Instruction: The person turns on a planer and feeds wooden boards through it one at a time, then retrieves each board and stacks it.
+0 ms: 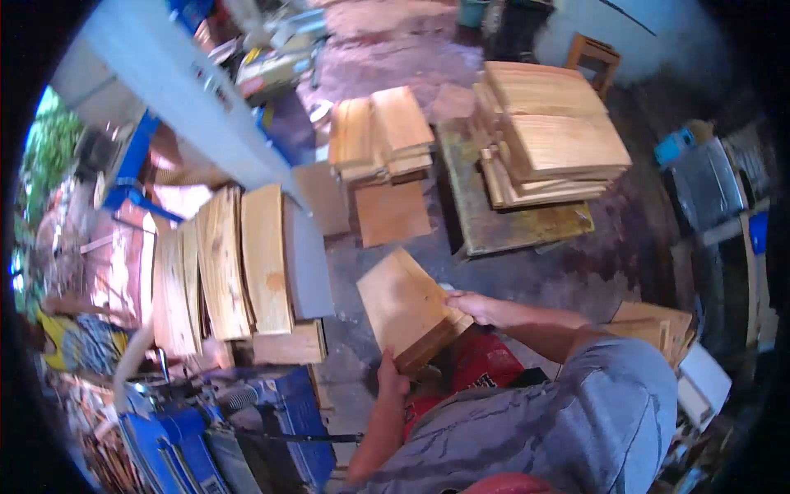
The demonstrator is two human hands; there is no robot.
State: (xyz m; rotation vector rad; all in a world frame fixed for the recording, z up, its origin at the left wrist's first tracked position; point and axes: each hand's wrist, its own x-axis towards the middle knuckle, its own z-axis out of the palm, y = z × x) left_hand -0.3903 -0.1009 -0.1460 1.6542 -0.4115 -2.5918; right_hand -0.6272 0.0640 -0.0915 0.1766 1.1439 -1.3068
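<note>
- Our left hand (392, 379) holds the near left corner of the wooden board (399, 296); our right hand (476, 306) holds its right side.
- From both grips, the board reaches forward, its long axis pointing away from us; we cannot tell which hand is nearer.
- It looks pale, with a small dark spot and a browner near side.
- Farther, stacked boards (564, 140) rest on a low counter (527, 234).

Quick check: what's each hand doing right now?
Left hand: closed on the lower edge of a wooden piece.
Right hand: closed on the same piece's right side.
</note>
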